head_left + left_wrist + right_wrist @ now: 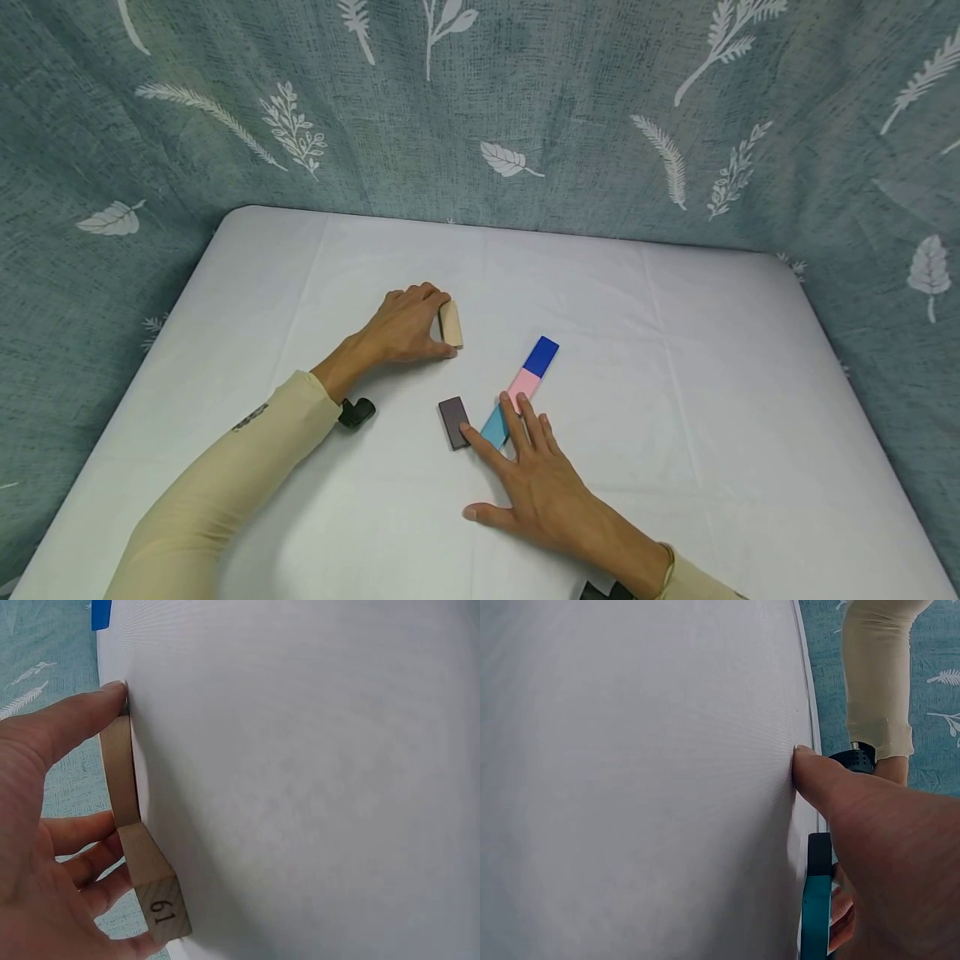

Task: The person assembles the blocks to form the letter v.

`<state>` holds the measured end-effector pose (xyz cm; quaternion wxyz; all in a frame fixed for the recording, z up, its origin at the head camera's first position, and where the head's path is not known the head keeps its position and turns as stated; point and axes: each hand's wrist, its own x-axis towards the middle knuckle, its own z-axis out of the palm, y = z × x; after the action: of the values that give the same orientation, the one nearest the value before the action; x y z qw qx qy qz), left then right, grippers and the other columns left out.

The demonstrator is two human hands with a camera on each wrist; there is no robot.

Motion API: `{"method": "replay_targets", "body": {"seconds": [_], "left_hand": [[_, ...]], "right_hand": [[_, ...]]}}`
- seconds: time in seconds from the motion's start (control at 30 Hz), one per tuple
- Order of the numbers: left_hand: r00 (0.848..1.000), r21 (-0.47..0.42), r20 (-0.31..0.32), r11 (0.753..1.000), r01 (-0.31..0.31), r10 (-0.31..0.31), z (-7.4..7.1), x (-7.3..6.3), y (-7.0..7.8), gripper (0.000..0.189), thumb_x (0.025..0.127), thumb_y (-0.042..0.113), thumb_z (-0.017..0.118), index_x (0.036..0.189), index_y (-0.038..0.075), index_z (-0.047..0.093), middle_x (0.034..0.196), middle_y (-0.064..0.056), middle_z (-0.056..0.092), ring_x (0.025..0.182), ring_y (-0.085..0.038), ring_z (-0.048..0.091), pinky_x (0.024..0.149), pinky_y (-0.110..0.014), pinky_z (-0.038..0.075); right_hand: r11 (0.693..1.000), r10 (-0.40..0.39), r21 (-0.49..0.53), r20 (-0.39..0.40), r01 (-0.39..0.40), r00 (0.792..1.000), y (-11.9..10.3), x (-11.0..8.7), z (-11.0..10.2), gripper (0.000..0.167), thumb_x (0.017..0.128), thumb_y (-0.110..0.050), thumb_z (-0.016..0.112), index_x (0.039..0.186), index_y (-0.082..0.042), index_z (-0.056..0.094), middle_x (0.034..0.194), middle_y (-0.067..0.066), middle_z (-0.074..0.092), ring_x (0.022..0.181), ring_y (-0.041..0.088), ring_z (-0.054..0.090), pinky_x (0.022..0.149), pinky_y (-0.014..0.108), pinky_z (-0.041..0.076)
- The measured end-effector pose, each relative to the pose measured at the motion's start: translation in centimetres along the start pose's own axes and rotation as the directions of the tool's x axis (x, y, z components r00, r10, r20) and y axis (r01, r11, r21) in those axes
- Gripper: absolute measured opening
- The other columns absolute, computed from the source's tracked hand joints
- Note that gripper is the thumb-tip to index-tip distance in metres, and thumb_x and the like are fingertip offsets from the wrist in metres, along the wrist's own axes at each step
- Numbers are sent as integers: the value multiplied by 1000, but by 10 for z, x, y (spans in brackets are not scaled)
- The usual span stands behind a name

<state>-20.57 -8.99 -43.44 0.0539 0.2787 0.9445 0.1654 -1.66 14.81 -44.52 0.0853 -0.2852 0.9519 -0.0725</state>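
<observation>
The left hand (405, 325) pinches a tan block (452, 323) between its thumb and fingers. The block is smooth wood and shaped like a small brick. Its long side runs nearly from 12 to 6 o'clock. The left wrist view also shows a numbered block (157, 889), plain wood with stripy grain and two dark digits on its end. It meets the tan one at a bend, by the fingers.

The right hand (536, 492), at about 5 o'clock from the left, has its fingers spread and grips nothing. Its fingers lie over a light blue block (495, 427). The pointing fingertip is at the edge of a dark gray block (453, 422), which leans from 11 to 5 o'clock. I cannot tell if it presses.

One light blue, one pink block (526, 382) and one dark blue block (542, 357) make a straight row of three, pointing to 1 o'clock. Four painted blocks and two wooden ones make six, on a white cloth (360, 500) with soft creases.
</observation>
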Motion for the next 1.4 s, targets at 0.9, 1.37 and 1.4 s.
{"method": "replay_targets", "body": {"seconds": [0.9,1.37,1.4], "left_hand": [[1000,-22,8,1000,18,-18,0,0,0,85,79,50,83,143,1,52,137,-18,54,123,-35,54,109,-59,34],[999,-29,12,999,32,-32,-4,-4,2,87,79,50,83,143,1,52,139,-18,54,125,-35,53,111,-58,32],[999,-30,10,999,32,-32,-4,-4,2,87,78,51,84,143,1,52,138,-17,54,125,-35,53,111,-58,33]], "right_hand": [[1000,-2,8,-12,2,1000,-1,0,3,89,89,-77,51,162,-35,25,166,25,3,152,44,-3,118,62,20],[1000,-9,4,-28,9,1000,0,0,3,89,88,-78,52,162,-34,26,166,26,4,152,45,-2,117,62,21],[1000,-9,2,-28,9,1000,0,0,4,89,88,-78,51,162,-34,26,166,26,4,152,45,-2,117,62,21]]}}
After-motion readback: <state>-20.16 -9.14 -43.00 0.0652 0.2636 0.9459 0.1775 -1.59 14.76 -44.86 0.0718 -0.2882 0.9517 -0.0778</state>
